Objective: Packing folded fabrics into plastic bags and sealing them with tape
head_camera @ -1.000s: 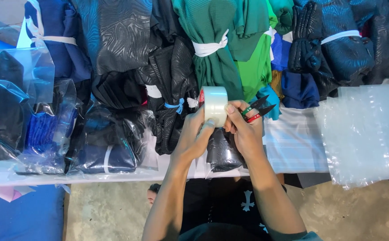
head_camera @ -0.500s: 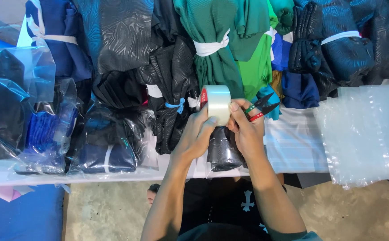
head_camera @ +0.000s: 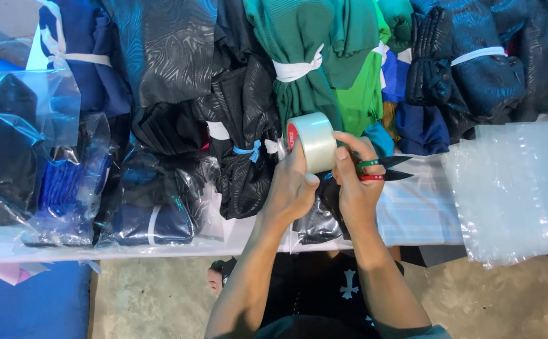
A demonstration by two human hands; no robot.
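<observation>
My left hand (head_camera: pixel 291 188) grips a roll of clear packing tape (head_camera: pixel 312 142), holding it upright above the table edge. My right hand (head_camera: pixel 354 182) presses its thumb and fingers against the roll's right side and also holds small thread snips (head_camera: pixel 384 169) with red and green handles, blades pointing right. Under both hands lies a dark garment in a clear plastic bag (head_camera: pixel 314 220), mostly hidden by my hands.
Bundles of folded clothes tied with white strips fill the back: green (head_camera: pixel 299 69), black (head_camera: pixel 242 125), navy (head_camera: pixel 462 69). Bagged garments (head_camera: pixel 66 182) lie at the left. A stack of clear plastic bags (head_camera: pixel 519 188) sits at the right. The white table edge (head_camera: pixel 129 251) runs below.
The tape roll and both hands have shifted slightly; my right fingers have slid along the roll's side. Everything else stays put.
</observation>
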